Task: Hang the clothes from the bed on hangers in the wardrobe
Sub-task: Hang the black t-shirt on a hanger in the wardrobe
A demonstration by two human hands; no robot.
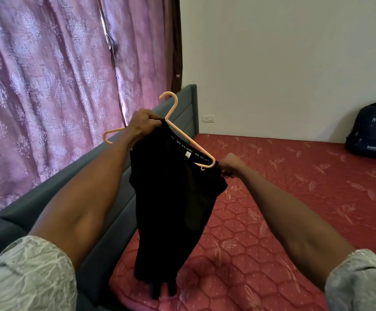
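Observation:
A black garment [173, 198] with a lettered waistband hangs in the air over the red mattress [283, 198]. A peach plastic hanger [173, 122] sits tilted at its top, with the right arm of the hanger tucked inside the waistband and the left arm sticking out bare. My left hand [145, 123] grips the waistband's left end together with the hanger near its neck. My right hand [230, 164] pinches the waistband's right end beside the hanger's tip. The garment's lower end touches the mattress. No wardrobe is in view.
A grey-blue padded bed frame [106, 194] runs along the left, with pink patterned curtains [47, 86] behind it. A dark backpack [372, 131] stands on the mattress against the white wall at the far right. A wall socket [208, 118] sits low on that wall.

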